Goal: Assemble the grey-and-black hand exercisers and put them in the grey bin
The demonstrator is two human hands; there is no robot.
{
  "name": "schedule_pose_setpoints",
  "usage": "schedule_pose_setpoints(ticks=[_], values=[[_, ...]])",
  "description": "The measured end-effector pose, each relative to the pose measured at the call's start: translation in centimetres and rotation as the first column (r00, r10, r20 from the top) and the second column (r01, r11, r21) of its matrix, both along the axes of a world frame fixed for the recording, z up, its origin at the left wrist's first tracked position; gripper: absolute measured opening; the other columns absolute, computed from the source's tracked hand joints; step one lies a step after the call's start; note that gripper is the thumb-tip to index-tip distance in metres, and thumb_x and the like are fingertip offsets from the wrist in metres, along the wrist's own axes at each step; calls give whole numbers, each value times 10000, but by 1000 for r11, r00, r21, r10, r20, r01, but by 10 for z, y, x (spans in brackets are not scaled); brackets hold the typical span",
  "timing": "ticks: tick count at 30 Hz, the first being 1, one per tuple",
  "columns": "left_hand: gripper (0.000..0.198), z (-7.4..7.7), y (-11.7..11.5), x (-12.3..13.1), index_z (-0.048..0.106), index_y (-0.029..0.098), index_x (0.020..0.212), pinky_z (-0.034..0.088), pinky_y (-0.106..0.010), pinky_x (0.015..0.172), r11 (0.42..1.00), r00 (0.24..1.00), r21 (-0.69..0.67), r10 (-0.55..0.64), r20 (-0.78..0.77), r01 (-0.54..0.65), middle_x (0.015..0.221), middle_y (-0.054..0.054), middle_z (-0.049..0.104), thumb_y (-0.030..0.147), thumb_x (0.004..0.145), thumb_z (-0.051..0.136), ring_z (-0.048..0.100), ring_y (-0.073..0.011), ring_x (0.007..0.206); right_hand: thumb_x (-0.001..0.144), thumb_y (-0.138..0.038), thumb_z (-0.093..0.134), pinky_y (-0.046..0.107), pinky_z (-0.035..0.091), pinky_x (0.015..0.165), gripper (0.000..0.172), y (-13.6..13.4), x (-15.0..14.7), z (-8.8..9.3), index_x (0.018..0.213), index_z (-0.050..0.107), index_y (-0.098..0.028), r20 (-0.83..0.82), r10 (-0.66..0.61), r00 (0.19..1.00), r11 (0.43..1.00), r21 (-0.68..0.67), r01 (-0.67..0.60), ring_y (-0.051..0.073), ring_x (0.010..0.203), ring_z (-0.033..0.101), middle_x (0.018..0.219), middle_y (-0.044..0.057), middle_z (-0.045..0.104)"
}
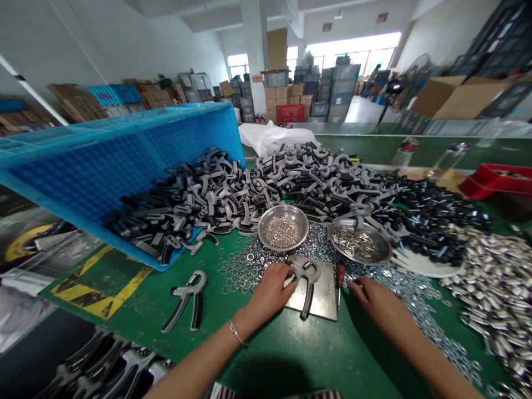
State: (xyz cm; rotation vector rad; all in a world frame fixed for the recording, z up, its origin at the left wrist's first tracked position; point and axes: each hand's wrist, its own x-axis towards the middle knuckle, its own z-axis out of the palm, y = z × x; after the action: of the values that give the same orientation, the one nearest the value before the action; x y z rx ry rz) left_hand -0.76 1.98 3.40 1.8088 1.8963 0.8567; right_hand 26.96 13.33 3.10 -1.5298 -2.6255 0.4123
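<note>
My left hand (272, 291) rests closed on a grey hand-grip part (307, 277) that lies on a square metal plate (324, 296). My right hand (374, 302) lies palm down beside the plate, close to a red-handled tool (341, 274); its fingers are curled and whether they hold anything is hidden. An assembled hand gripper (187, 299) lies on the green table to the left. Two steel bowls stand behind the plate: one (283, 227) holds small rings, the other (359, 242) holds small metal pieces.
A tipped blue crate (103, 166) spills grey grip handles (208, 194) across the table. Loose rings (241, 266), black knobs (428, 216) and silver springs (494, 282) lie in heaps. A red tray (494, 180) sits far right. Boxes and crates fill the background.
</note>
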Motion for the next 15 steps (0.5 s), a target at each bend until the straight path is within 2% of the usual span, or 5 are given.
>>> schedule_pose_setpoints(ticks=[4, 6, 9, 12, 15], values=[[534, -5, 10, -3, 518, 223, 1351, 335, -493, 1112, 995, 992, 42, -91, -90, 95, 1359, -118, 525, 287, 842, 664, 447, -296, 1287, 979, -515, 407, 411, 506, 635, 454, 7, -49, -5, 899, 645, -137, 153, -95, 984, 995, 24, 92, 350, 747, 732, 810, 216, 739], [482, -8, 15, -3, 562, 223, 1296, 361, -471, 1088, 989, 985, -1, -151, -89, 151, 1305, -106, 548, 303, 833, 674, 483, -287, 1234, 974, -480, 425, 392, 500, 628, 412, 12, -48, -8, 879, 635, -139, 144, -98, 985, 995, 11, 97, 336, 744, 732, 813, 209, 741], [430, -12, 11, 1, 602, 191, 1204, 390, -452, 1042, 997, 993, -31, -77, -90, 75, 1186, -104, 557, 303, 801, 701, 503, -281, 1139, 949, -395, 469, 345, 491, 608, 286, 18, -29, -5, 891, 607, -152, 113, -83, 990, 996, -29, 86, 279, 706, 722, 792, 157, 738], [447, -15, -1, 8, 578, 183, 1200, 373, -457, 1047, 999, 998, -36, -9, -58, 7, 1174, -102, 536, 301, 789, 711, 472, -284, 1145, 887, -421, 539, 348, 510, 608, 251, 14, -17, 11, 956, 585, -184, -178, -95, 979, 986, -154, 67, 254, 660, 699, 755, 88, 725], [431, -17, -8, 12, 555, 208, 1201, 357, -456, 1050, 999, 1000, -44, 1, -16, -2, 1190, -90, 530, 292, 801, 693, 459, -280, 1156, 878, -519, 575, 385, 567, 698, 334, 4, -33, 26, 1015, 579, -215, -591, -261, 763, 905, -425, -20, 261, 734, 727, 806, 72, 745]])
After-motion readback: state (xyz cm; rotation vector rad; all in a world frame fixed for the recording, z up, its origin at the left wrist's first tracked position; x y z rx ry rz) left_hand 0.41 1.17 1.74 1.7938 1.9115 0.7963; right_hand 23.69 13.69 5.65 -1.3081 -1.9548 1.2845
